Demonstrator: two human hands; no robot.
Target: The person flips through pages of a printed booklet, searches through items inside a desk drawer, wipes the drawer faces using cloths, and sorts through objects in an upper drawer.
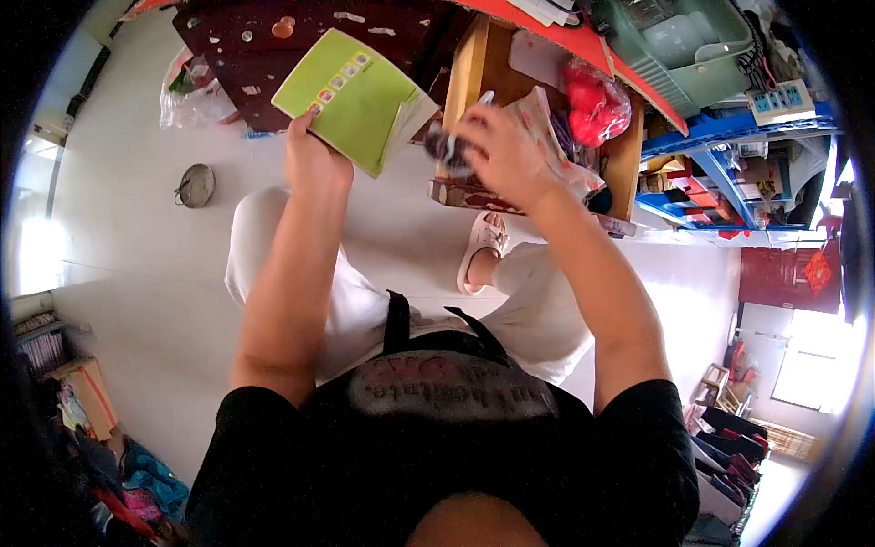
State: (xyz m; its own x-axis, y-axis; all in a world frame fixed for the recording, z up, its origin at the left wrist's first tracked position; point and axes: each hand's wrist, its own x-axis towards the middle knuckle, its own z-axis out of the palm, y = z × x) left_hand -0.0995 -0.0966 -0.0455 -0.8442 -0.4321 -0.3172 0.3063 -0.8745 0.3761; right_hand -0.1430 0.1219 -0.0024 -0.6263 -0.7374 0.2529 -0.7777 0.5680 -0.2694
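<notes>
My left hand (pixel 316 162) is closed on the lower left edge of a green booklet (pixel 360 105), which has a row of small pictures on its cover. A pale sheet sticks out at the booklet's right side. My right hand (pixel 510 155) is over the front of an open wooden drawer (pixel 467 66), its fingers bent round a small dark object with a shiny clear part (pixel 447 150); blur hides its exact kind. Inside the drawer, beside my right hand, lie a patterned cloth or bag (pixel 540 118) and a red bundle in clear plastic (pixel 597 102).
A dark red cabinet (pixel 241 59) stands at the back left, with a plastic bag (pixel 205 100) beside it. A round metal pan (pixel 195 186) lies on the floor. At right are a green plastic basket (pixel 629 41), a power strip (pixel 781 98) and a blue shelf rack (pixel 729 187).
</notes>
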